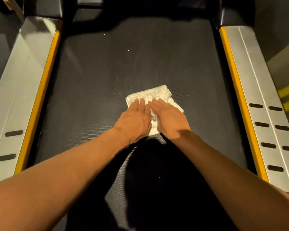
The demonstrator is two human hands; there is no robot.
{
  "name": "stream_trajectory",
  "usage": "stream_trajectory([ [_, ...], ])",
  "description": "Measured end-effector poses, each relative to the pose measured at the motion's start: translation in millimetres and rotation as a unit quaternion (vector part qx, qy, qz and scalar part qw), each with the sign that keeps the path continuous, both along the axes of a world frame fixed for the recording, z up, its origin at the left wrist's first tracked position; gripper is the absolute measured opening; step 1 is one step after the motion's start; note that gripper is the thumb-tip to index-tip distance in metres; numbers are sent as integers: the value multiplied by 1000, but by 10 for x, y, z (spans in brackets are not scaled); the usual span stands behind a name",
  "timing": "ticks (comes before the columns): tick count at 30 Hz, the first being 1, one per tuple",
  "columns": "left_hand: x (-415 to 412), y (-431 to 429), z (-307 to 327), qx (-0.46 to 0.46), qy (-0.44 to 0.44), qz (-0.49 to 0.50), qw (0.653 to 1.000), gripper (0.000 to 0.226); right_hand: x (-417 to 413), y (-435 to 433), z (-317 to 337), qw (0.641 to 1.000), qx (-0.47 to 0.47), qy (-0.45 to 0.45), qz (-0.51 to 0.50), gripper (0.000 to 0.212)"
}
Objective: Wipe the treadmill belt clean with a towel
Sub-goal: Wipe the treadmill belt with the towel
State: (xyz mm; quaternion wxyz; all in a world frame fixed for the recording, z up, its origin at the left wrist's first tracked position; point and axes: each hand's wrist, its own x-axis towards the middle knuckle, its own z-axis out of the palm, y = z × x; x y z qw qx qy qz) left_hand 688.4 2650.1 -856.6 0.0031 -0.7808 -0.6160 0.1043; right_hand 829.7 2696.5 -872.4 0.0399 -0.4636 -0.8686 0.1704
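- Towel [154, 95]: white, folded, pinned flat to the treadmill belt [107, 72] about midway between the two sides, under both hands.
- Left hand [133, 120] and right hand [169, 120] side by side on it, palms down, fingers straight and close together; pressing, not gripping.
- Fingertips aimed at the far end, with a strip of cloth showing just ahead of them and a little at the wrists.
- Shared evenly between the hands, neither plainly nearer.
- Long axis hard to judge with most of the cloth covered; far edge slanted, reaching farther away on the right.
- Straight ahead: a long run of bare belt up to the dark housing [140, 9] at the far end, dotted with pale specks [128, 50]. Probably the direction for the next push.
- Sideways: open belt both ways, roughly equal room, ending at the left yellow strip [45, 84] and right yellow strip [237, 90], then the left rail [15, 97] and right rail [257, 97].
- Worth slowing near those strips, where a cloth corner could catch or ride up.
- Toward the body: near belt under deep shadow [157, 164]; cannot tell how clean.
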Motion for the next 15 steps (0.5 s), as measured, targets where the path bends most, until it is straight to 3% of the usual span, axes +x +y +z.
stream_trajectory([
  [2, -18, 161, -46, -66, -27, -2, 997, 63, 38, 154, 18, 1000, 11, -6, -16, 73],
  [8, 201, 429, -97, -125, -77, 5, 989, 68, 151, 158, -4, 996, -2, 7, -87, 68],
  [11, 359, 273, -68, -121, -73, 3, 990, 67, 349, 96, -43, 998, -31, -28, -56, 74],
  [15, 380, 454, -63, -123, -113, 16, 986, 65, 360, 278, -77, 995, 9, 11, -95, 69],
])
